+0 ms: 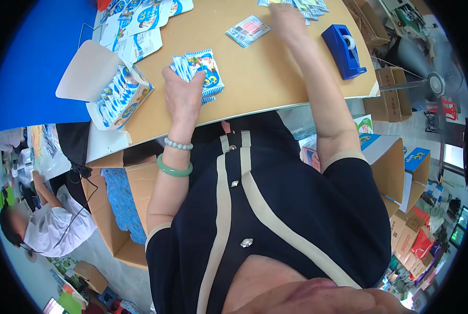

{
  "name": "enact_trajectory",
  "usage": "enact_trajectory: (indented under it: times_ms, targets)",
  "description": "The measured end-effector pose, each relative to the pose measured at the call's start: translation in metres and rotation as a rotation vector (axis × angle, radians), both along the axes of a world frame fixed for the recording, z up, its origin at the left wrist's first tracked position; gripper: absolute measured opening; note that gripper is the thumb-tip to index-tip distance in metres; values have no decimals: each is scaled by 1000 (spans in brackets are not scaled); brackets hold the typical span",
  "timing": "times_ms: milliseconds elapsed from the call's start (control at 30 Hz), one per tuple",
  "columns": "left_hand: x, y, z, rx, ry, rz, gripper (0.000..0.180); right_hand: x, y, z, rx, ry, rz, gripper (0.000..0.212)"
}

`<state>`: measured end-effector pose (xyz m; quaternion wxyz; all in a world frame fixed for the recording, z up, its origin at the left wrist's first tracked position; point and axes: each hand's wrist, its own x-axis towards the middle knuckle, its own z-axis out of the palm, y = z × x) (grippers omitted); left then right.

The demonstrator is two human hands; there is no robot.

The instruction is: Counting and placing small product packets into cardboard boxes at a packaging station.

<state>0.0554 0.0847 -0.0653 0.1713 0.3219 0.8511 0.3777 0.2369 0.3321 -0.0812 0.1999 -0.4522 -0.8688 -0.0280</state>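
Observation:
My left hand [183,93] is closed around a small stack of blue-and-white sachets [211,70] on the tan table. My right hand [288,22] reaches to the far edge, beside a pile of loose sachets [311,7]; its fingers are blurred, and I cannot tell whether they grip one. A single sachet [248,30] lies flat just left of that hand. To the left of my left hand, a white-and-blue carton [120,99] leans with its flap up and a row of sachets inside.
Flattened printed cartons [145,23] overlap at the far left. A blue tape dispenser [344,52] stands near the table's right edge. Below on the left is an open cardboard box [124,209]; a fan [427,81] is at the right. Another person [56,222] works at the left.

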Motion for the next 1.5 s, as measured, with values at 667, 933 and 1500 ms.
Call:
enact_trajectory:
  times_ms: [667,933,1500]
  targets:
    - [-17,-12,8,-43,-24,25,61,-26,-67,86,-334,-29,329,18]
    - [-16,-14,8,-17,-14,24,61,-30,-18,68,-435,-211,494,18]
    - [-1,0,9,-7,-9,63,62,-59,-140,22,-200,251,162,28]
